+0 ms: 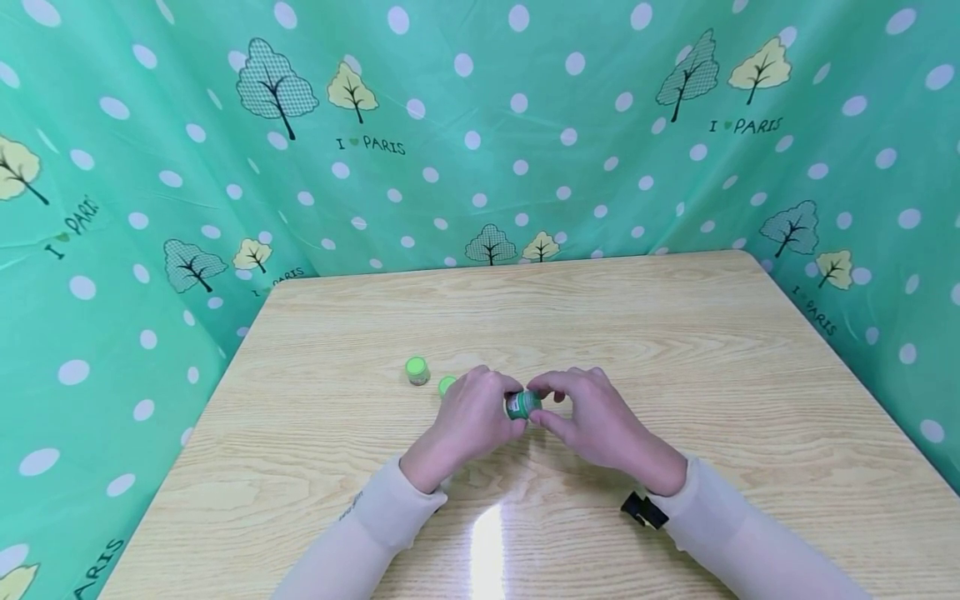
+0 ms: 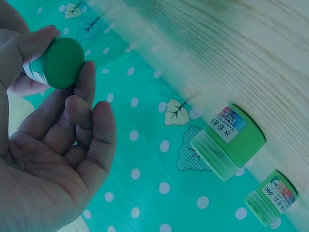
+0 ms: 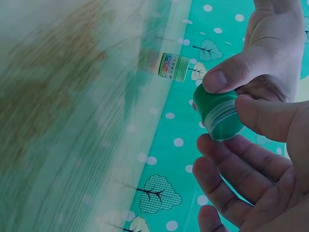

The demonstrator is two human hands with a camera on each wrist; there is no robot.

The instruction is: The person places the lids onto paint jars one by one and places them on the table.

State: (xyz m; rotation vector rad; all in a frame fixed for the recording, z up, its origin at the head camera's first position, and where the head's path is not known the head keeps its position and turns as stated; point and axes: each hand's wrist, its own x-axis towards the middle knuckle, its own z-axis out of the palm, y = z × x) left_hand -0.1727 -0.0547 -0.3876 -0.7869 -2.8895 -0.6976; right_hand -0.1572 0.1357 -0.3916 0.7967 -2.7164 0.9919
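Both hands hold one small dark green paint jar above the table, tilted on its side. My left hand pinches the jar's body between thumb and fingers, and the jar's round green base faces the left wrist camera. At the other end, the thumb and fingertips of my right hand grip the clear ribbed lid. The lid still sits on the jar. The right hand's other fingers lie loosely bent below it in the right wrist view.
Two lighter green paint jars stand on the wooden table left of the hands. One jar is farther left; the other jar is partly hidden behind the left hand. A green polka-dot curtain surrounds the table's back and sides.
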